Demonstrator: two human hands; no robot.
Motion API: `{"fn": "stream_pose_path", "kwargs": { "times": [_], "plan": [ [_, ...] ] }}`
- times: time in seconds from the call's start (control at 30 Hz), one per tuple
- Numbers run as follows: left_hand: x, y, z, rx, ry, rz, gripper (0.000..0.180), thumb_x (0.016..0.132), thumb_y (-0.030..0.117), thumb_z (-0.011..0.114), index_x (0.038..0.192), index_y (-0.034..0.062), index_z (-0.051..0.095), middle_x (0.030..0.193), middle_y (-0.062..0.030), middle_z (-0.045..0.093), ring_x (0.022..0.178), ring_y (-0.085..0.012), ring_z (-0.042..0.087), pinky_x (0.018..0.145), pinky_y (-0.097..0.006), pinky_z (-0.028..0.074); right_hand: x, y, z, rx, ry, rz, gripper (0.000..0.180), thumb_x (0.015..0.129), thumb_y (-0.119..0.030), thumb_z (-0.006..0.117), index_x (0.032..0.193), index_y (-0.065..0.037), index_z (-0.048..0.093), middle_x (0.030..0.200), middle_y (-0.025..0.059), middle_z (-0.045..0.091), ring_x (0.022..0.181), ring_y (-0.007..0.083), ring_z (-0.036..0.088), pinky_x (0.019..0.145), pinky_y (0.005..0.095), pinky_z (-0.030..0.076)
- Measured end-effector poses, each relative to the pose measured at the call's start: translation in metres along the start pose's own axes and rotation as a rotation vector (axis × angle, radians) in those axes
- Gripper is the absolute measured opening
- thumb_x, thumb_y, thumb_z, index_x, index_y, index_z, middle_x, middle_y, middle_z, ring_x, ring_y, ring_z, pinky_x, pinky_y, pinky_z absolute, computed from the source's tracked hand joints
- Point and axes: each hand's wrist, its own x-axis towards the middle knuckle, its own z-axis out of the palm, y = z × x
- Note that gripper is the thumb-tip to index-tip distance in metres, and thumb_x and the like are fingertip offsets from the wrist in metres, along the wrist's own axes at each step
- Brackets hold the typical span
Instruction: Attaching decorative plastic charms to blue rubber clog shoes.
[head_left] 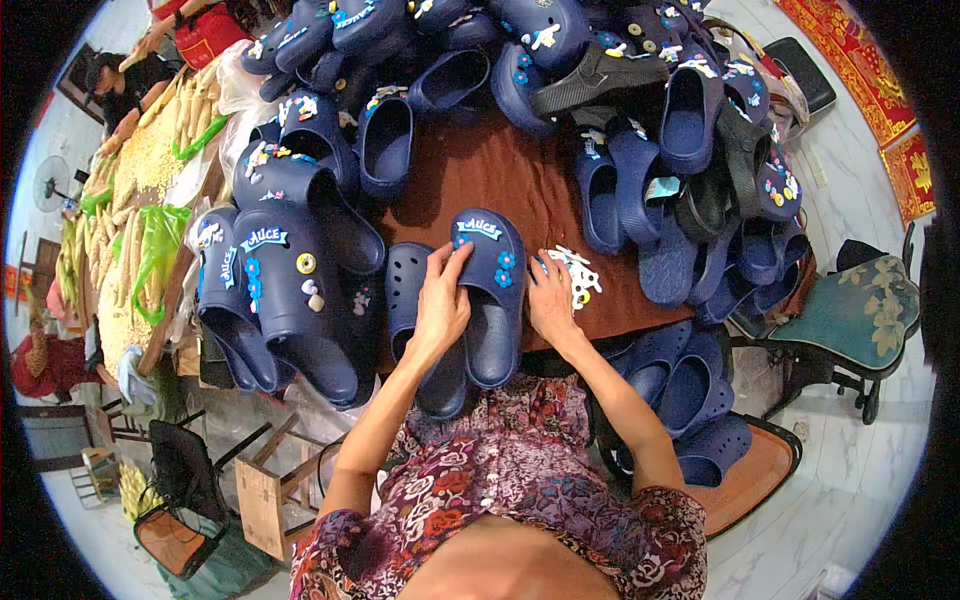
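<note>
A navy clog with a light-blue lettered banner charm and blue flower charms stands toe away from me at the table's near edge. My left hand grips its left side, fingertips on the upper near a flower charm. Partly behind that hand is a second navy clog, with bare holes and no charms visible. To the right, my right hand rests by a small pile of white charms, its fingers bent together; a small bluish spot shows at the fingertips, too small to name.
Navy clogs with charms crowd the left side and the back of the brown table cover. More clogs heap at the right. Clogs also lie on a chair beside me. A green office chair stands right; another person is far left.
</note>
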Motion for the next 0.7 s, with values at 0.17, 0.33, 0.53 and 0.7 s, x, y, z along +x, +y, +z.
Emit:
{"fn": "stream_pose_path", "kwargs": {
  "times": [0.17, 0.33, 0.53, 0.7],
  "plan": [
    [0.000, 0.002, 0.011, 0.162, -0.095, 0.014, 0.060, 0.081, -0.011, 0.050, 0.139, 0.0023, 0.047, 0.141, -0.0281, 0.041, 0.123, -0.0484, 0.049, 0.104, -0.050, 0.045, 0.001, 0.002, -0.012, 0.123, 0.038, 0.067, 0.030, 0.081, -0.005, 0.062, 0.111, 0.001, 0.063, 0.134, 0.0175, 0.055, 0.133, 0.0380, 0.043, 0.112, 0.0535, 0.031],
    [0.001, 0.002, 0.016, 0.229, -0.087, 0.027, 0.060, 0.080, -0.010, 0.052, 0.138, 0.0010, 0.046, 0.139, -0.0291, 0.040, 0.120, -0.0487, 0.049, 0.098, -0.051, 0.048, 0.004, 0.007, -0.038, 0.367, 0.128, 0.117, 0.029, 0.085, -0.003, 0.058, 0.114, -0.001, 0.062, 0.131, 0.0179, 0.056, 0.133, 0.0388, 0.043, 0.112, 0.0523, 0.032],
    [-0.003, 0.000, 0.021, 0.332, -0.166, 0.034, 0.062, 0.079, -0.006, 0.054, 0.139, 0.0000, 0.045, 0.140, -0.0299, 0.041, 0.120, -0.0479, 0.049, 0.102, -0.050, 0.045, 0.029, 0.037, -0.101, 0.012, 0.558, 0.354, 0.054, 0.084, -0.013, 0.067, 0.133, 0.001, 0.049, 0.136, 0.0217, 0.046, 0.130, 0.0406, 0.043, 0.110, 0.0513, 0.031],
    [-0.004, -0.002, 0.019, 0.328, -0.143, 0.084, 0.062, 0.078, -0.004, 0.057, 0.139, -0.0010, 0.045, 0.139, -0.0289, 0.042, 0.117, -0.0460, 0.051, 0.099, -0.049, 0.047, 0.034, 0.084, -0.108, -0.139, 0.433, 0.479, 0.060, 0.086, -0.023, 0.069, 0.135, 0.001, 0.046, 0.132, 0.0209, 0.051, 0.126, 0.0381, 0.046, 0.111, 0.0527, 0.028]
  ]
}}
